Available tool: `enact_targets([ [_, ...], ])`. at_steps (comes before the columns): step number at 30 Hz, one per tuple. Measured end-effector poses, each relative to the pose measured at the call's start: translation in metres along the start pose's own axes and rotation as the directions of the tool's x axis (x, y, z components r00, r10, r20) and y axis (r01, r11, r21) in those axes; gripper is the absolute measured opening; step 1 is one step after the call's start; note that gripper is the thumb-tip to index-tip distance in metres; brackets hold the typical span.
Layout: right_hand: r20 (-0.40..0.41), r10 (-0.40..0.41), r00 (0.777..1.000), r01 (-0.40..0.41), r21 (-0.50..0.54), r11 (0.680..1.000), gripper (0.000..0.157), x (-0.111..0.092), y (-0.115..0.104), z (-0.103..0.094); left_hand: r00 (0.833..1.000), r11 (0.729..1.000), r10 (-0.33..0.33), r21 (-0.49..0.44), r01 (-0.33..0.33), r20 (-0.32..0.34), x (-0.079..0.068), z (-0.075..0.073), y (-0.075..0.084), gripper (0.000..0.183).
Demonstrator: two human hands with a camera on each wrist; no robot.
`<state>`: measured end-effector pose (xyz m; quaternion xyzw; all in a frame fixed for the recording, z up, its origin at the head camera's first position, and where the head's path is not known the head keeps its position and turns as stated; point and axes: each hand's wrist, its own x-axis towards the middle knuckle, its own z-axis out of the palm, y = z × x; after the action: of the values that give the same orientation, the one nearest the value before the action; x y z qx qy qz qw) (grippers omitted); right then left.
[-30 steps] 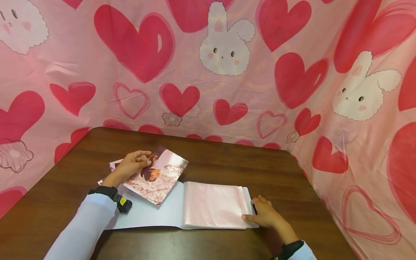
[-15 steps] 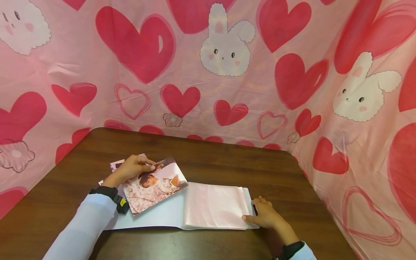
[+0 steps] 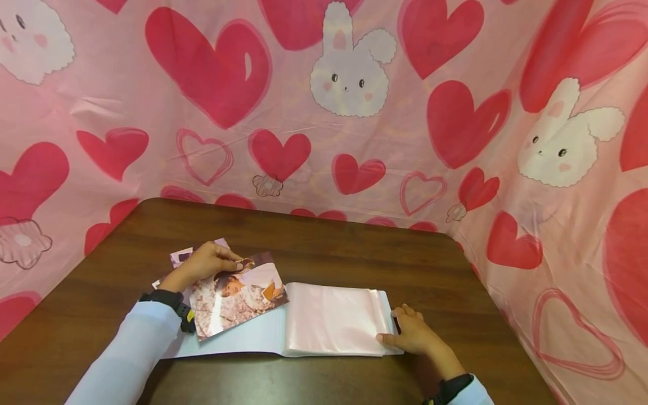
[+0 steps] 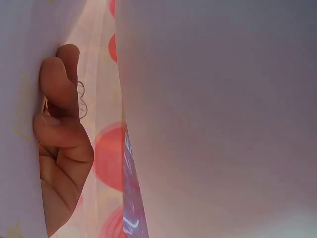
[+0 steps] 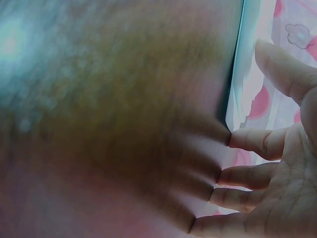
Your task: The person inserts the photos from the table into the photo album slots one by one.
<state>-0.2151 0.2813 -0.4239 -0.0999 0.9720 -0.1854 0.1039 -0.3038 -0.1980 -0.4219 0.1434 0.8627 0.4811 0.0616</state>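
Note:
My left hand (image 3: pixel 207 263) pinches a photo (image 3: pixel 238 301) by its upper edge and holds it tilted over the left side of an open photo album (image 3: pixel 253 337). It shows a person among pink blossoms; its pale back (image 4: pixel 17 99) shows in the left wrist view, partly covering the curled fingers (image 4: pixel 62 134). My right hand (image 3: pixel 412 332) rests at the album's right edge, its thumb on the edge of the clear sleeves (image 3: pixel 334 320). In the right wrist view the other fingers (image 5: pixel 247 176) reach straight down to the table.
More photos (image 3: pixel 179 257) lie under and behind my left hand, mostly hidden, one with a purple print (image 4: pixel 131 198). Everything sits on a dark brown wooden table (image 3: pixel 354 247). Pink cloth (image 3: pixel 304 101) printed with hearts and rabbits hangs behind and beside it.
The pinched photo has turned and come down lower over the album's left side, uncovering more of a photo behind my left hand. My right hand has stayed in place.

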Motion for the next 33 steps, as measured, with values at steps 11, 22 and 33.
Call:
enact_targets([
  [11,-0.002,-0.008,1.0,0.008,-0.002,1.0,0.069,0.001,0.0,-0.001,0.998,0.994,0.018,0.104,-0.024,0.06,0.001,0.001,0.009,0.028],
  [22,-0.014,-0.026,1.0,0.026,0.018,0.999,0.066,0.0,0.0,-0.001,0.996,0.995,-0.009,0.1,0.0,0.089,0.001,0.001,0.01,0.026],
  [33,-0.014,-0.007,1.0,0.008,0.016,1.0,0.069,-0.001,0.0,0.001,0.991,0.996,0.052,0.062,-0.061,0.127,-0.001,0.005,0.016,0.026],
])
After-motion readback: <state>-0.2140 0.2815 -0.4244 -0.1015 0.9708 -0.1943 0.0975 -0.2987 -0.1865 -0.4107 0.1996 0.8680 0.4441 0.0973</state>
